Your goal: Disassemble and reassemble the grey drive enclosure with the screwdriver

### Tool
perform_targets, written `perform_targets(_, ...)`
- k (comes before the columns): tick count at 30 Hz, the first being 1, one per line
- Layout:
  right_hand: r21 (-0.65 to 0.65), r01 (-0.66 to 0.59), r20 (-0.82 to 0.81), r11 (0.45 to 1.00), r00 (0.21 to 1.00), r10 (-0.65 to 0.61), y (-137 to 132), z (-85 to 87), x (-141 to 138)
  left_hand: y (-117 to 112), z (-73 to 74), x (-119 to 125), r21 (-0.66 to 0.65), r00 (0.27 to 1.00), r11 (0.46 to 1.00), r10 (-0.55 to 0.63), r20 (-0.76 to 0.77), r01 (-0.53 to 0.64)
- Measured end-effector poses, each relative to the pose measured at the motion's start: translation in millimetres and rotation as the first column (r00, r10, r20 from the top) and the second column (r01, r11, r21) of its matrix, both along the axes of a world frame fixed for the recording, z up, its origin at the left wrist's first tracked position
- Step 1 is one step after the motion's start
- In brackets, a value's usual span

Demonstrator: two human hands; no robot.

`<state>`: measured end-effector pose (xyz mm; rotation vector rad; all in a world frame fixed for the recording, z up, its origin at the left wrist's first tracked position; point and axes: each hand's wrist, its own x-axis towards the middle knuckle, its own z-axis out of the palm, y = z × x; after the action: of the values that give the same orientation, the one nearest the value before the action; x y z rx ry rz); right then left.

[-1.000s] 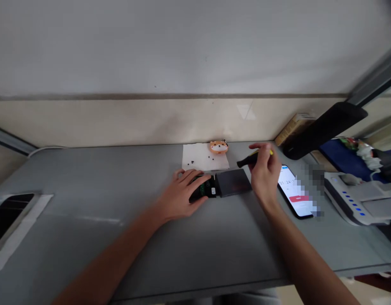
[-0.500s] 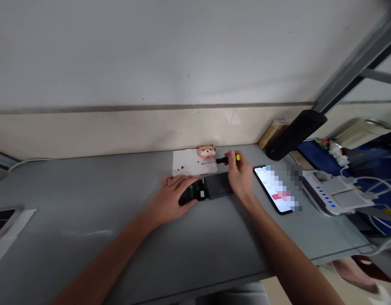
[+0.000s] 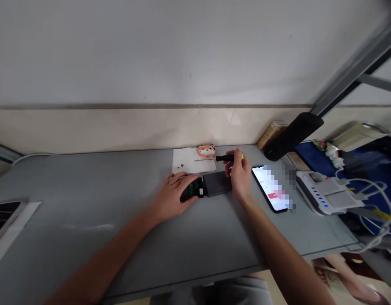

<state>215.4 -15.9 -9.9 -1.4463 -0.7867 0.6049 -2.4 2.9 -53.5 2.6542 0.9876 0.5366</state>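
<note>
My left hand (image 3: pixel 174 192) is closed around an opened black mouse-shaped device (image 3: pixel 200 191) lying on the desk. A green circuit board and a small white label show inside it; the fingers cover its left part. Against its right side sits a flat dark box (image 3: pixel 216 184). My right hand (image 3: pixel 240 173) grips a screwdriver (image 3: pixel 225 157) with a black handle and yellow end, its wrist beside the box. The thin shaft points left over a white paper (image 3: pixel 189 154). Several tiny dark screws (image 3: pixel 182 165) lie on that paper. Whether the tip carries one, I cannot tell.
An orange animal-faced case (image 3: pixel 206 151) stands at the paper's back edge. To the right are a lit phone (image 3: pixel 268 190), a white power strip (image 3: pixel 324 197) with cables, a black cylinder (image 3: pixel 294 135) and a book (image 3: pixel 272 133). A wall runs behind the grey desk (image 3: pixel 87 190).
The screwdriver's tip has moved left over the paper, and its shaft lies more level. My right hand has turned slightly, its fingers now more spread. My left hand stays on the device.
</note>
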Motion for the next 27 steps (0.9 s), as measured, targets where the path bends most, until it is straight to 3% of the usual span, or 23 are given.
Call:
perform_targets(3, -0.045, 0.008, -0.129, 0.999, 0.992, -0.014, 0, 2.5, -5, -2, 0.8, 2, -0.023, 0.999, 0.999, 0.037, 0.018, -0.036)
perform_targets(10, -0.128, 0.059, -0.180, 0.990, 0.980, -0.081, 0, 5.6, 3, -1, -0.8, 2, -0.035, 0.997, 0.998, 0.045, 0.067, -0.042)
perform_targets(27, -0.172, 0.058, -0.095, 0.983, 0.993, -0.075, -1, 9.6, 3, 0, 4.4, 2, -0.094, 0.997, 0.995, 0.030, 0.069, -0.024)
